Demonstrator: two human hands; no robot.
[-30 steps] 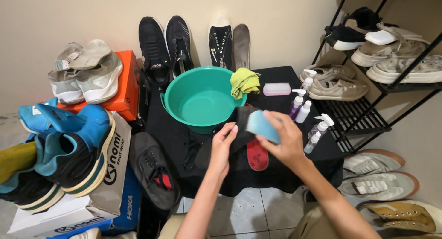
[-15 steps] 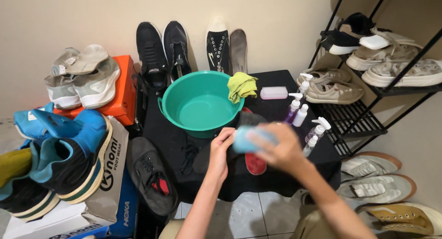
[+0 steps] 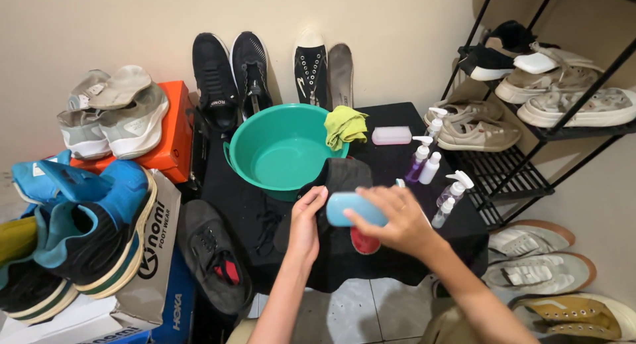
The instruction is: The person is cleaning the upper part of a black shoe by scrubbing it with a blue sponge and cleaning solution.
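The right hand (image 3: 397,221) has its fingers closed around a light blue brush (image 3: 354,209), pressed against a dark shoe (image 3: 338,178) that the left hand (image 3: 306,225) grips and holds above the black-covered counter (image 3: 397,158), just in front of the green basin (image 3: 281,148). A red insole (image 3: 363,241) lies beneath, seemingly on the counter though the hands hide much of it. Pump bottles (image 3: 424,162) stand just to the right, near a yellow cloth (image 3: 344,125) draped over the basin's rim.

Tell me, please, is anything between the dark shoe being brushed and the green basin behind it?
Nothing visible: the dark shoe, held by the left hand under the right hand's blue brush, sits right beside the green basin.
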